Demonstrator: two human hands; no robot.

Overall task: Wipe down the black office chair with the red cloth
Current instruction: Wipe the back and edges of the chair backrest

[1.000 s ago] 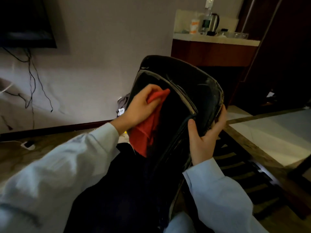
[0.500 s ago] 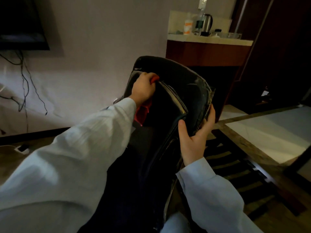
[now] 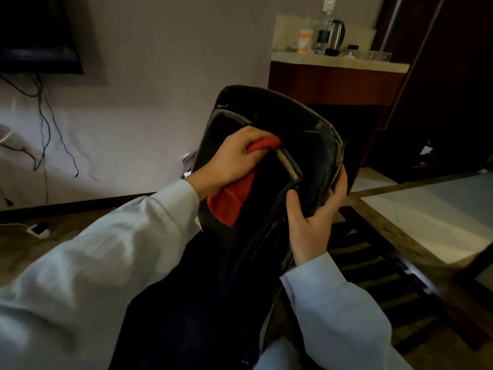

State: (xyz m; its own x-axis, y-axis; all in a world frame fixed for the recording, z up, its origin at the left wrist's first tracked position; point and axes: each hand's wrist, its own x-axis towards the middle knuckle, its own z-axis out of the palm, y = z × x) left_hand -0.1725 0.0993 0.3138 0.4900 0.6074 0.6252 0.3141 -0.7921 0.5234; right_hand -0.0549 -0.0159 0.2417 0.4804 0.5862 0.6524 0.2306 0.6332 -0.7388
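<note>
CHAIR: the black office chair point(image 3: 306, 129) sits tilted right in front of me | LEFT: my left hand point(image 3: 232, 158) curls round the red cloth point(image 3: 229, 204); I press it to the backrest's inner face near the top | RIGHT: my right hand point(image 3: 312, 225) grips the backrest's side edge; thumb in front, fingers behind | FAR: kettle point(image 3: 336, 34) on the counter point(image 3: 338, 65)

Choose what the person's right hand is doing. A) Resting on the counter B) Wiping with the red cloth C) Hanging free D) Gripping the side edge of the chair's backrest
D: the right hand grips the black office chair by its backrest edge, while the left hand holds the red cloth.
</note>
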